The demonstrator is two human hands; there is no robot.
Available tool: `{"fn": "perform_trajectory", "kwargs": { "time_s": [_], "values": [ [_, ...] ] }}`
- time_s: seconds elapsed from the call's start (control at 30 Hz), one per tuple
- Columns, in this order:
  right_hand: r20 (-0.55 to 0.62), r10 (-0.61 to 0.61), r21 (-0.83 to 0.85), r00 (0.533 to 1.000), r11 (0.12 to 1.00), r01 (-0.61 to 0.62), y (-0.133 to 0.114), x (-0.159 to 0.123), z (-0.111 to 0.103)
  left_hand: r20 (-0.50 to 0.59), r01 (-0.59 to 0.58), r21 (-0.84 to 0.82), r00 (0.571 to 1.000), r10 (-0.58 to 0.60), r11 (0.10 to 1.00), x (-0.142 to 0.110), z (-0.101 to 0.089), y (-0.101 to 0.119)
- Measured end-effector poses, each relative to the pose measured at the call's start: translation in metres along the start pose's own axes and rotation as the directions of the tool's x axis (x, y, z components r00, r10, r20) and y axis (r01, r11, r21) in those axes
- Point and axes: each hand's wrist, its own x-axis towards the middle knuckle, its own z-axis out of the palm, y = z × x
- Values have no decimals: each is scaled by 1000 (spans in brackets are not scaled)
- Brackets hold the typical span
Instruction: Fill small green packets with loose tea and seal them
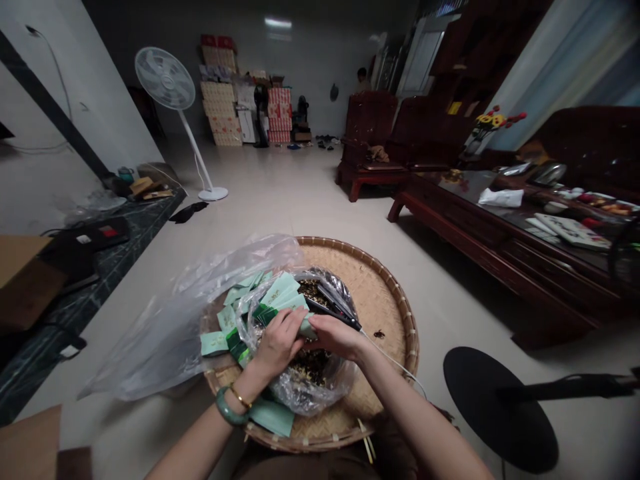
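Plainly, one pale green packet (307, 327) sat over a clear bag (315, 401) of dark dried bits (313, 369), pinched between both hands: the left hand (277, 341) on its left, the right hand (336, 335) on its right, each touching it, so neither was nearer. The hands hid much of it; its long axis could not be told. More green packets (281, 289), overlapping beyond counting, lay ahead and leftward. One round bamboo tray (389, 293) lay beneath; one white fan (165, 79) stood well beyond.

Packet (307, 326) in the grip is showing a matt, papery face; bag (314, 398) beneath it is gleaming, thin crinkled plastic; tray (383, 283) underneath is showing rough, woven bamboo.
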Motion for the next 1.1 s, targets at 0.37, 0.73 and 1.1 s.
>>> {"fn": "perform_trajectory", "kwargs": {
  "time_s": [0.37, 0.73, 1.1],
  "values": [
    [37, -296, -753, 954, 619, 221, -28, 6, 1, -86, 173, -39, 981, -176, 984, -1, 4, -5],
    [10, -366, -706, 931, 657, 266, -32, 16, 17, -207, 256, 20, 947, -247, 966, -4, 12, -19],
    [95, -138, -986, 986, -149, 74, 4, 10, -6, -287, 401, -61, 870, -401, 914, 2, 3, -18]
  ]
}}
